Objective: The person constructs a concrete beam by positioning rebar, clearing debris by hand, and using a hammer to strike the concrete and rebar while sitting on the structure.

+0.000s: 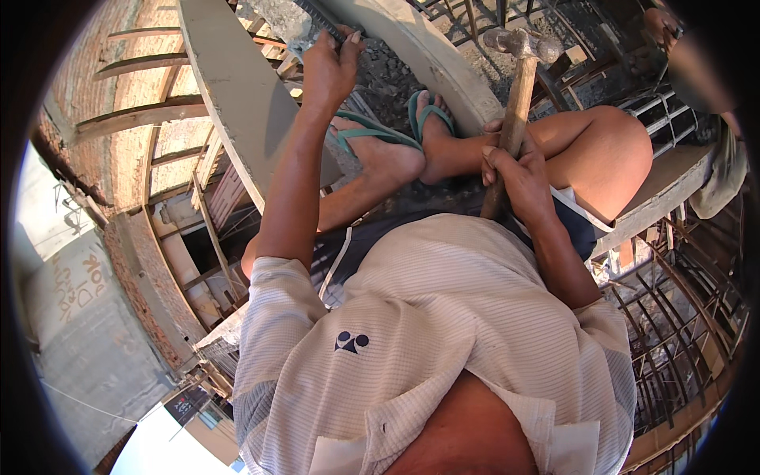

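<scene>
My left hand (332, 73) reaches forward at the upper middle, fingers closed round a dark ridged bar (317, 17) that runs out past the top of the view. Its exact kind cannot be made out. Under and beyond that hand lies rough grey rubble (388, 67). My right hand (516, 165) is wrapped round the wooden handle of a hammer (520, 95), close to my right knee. The hammer stands nearly upright, its worn metal head (522, 46) at the top and the handle's lower end by my lap.
My feet in green flip-flops (380, 131) rest between a grey panel (237, 95) and a concrete beam edge (443, 59). Bars form a grid (673, 340) at the right. Another person's arm (701, 71) shows at the upper right. Wooden ribs (142, 119) line the left.
</scene>
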The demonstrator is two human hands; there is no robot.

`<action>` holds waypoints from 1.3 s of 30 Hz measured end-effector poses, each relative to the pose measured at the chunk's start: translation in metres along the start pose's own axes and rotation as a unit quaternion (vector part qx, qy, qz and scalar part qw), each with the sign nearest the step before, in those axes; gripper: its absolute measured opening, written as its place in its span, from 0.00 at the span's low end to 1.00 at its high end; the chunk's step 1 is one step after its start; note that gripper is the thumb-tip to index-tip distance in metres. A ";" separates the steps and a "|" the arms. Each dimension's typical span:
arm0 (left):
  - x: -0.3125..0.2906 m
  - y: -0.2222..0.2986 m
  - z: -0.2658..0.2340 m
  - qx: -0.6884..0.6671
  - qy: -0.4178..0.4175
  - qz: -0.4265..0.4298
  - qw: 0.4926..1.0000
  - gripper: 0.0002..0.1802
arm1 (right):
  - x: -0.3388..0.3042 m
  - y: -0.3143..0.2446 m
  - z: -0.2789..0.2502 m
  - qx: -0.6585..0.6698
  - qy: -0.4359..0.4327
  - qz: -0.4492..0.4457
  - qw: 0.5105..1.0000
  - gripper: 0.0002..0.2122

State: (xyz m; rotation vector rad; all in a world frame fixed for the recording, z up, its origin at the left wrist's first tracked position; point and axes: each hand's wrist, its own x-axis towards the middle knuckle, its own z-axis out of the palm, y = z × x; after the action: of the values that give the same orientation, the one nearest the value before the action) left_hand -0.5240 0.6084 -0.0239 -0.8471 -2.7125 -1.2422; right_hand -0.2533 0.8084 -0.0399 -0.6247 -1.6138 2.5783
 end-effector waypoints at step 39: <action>-0.042 -0.065 0.035 0.054 -0.058 0.012 0.997 0.07 | 0.002 0.011 0.000 0.045 0.001 0.011 0.999 0.13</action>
State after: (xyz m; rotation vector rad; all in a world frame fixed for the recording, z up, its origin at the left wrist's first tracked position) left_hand -0.5138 0.5793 -0.1028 -0.9647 -2.8198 -1.0632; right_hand -0.2533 0.8043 -0.0500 -0.6410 -1.4885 2.6476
